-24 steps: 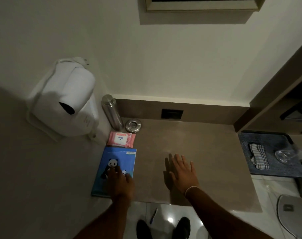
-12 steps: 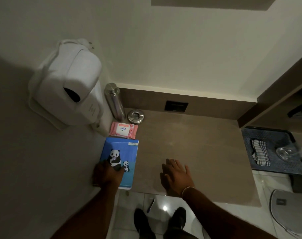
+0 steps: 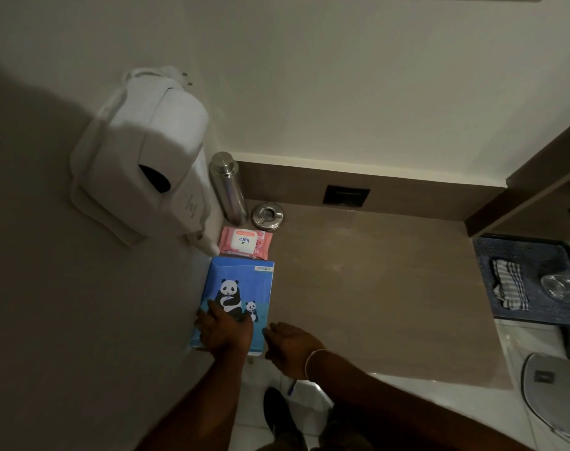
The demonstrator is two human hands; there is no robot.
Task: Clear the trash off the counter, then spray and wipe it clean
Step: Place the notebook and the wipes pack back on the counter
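Note:
A blue notebook with pandas (image 3: 241, 288) lies flat at the left end of the brown counter (image 3: 374, 281), against the wall. My left hand (image 3: 223, 330) rests palm down on its near half, fingers spread. My right hand (image 3: 291, 348) hovers at the counter's front edge just right of the notebook, fingers loosely curled, holding nothing. A pink wet-wipes pack (image 3: 246, 243) lies behind the notebook. No spray bottle is in sight.
A steel bottle (image 3: 228, 188) and a round metal ashtray (image 3: 267, 216) stand in the back left corner. A white wall-mounted hair dryer (image 3: 146, 177) overhangs them. At the right a dark tray (image 3: 505, 255) holds a striped cloth (image 3: 509, 288) and a glass (image 3: 558, 284). A pen (image 3: 291, 387) lies on the floor.
My right hand slid from the middle of the counter back and left to the front edge beside the notebook. My left hand stayed on the notebook. The camera tilted down.

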